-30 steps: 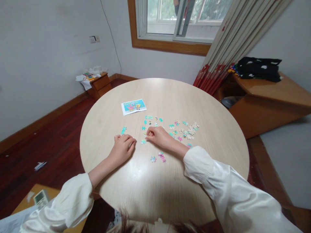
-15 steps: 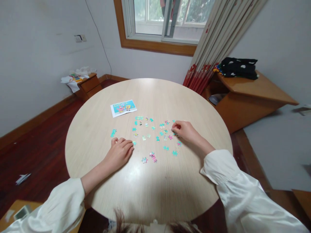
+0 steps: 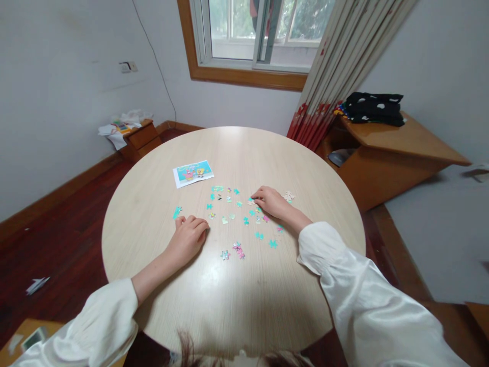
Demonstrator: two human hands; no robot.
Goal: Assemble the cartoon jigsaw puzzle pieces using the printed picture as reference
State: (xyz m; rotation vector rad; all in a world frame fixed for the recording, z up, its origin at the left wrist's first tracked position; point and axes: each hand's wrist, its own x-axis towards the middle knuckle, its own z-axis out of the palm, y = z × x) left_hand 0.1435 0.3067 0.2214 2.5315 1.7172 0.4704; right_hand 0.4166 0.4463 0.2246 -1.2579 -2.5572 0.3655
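Loose jigsaw puzzle pieces lie on the round table. My right hand [image 3: 272,201] is over the right-hand cluster, thumb and fingertips pinched at a small puzzle piece [image 3: 251,199] that they partly cover. My left hand [image 3: 189,235] rests on the tabletop, fingers loosely bent and thumb apart, with no held piece showing; what lies under its fingers is hidden. Beyond its thumb is a joined teal piece [image 3: 177,212]. Nearer me lie a pink joined piece [image 3: 239,250] and a grey-and-teal piece [image 3: 225,255]. Beige face-down pieces [image 3: 289,195] sit right of my right hand.
A printed cartoon picture [image 3: 194,173] lies on the far left of the pale round table [image 3: 244,306]. Beyond are a window, a curtain [image 3: 324,92] and a tilted wooden cabinet [image 3: 397,148] with black cloth on top. A small drawer unit [image 3: 143,137] stands back left.
My right hand has moved left across the cluster, uncovering the beige pieces. The teal piece at my left fingertips no longer shows. The view has tilted slightly.
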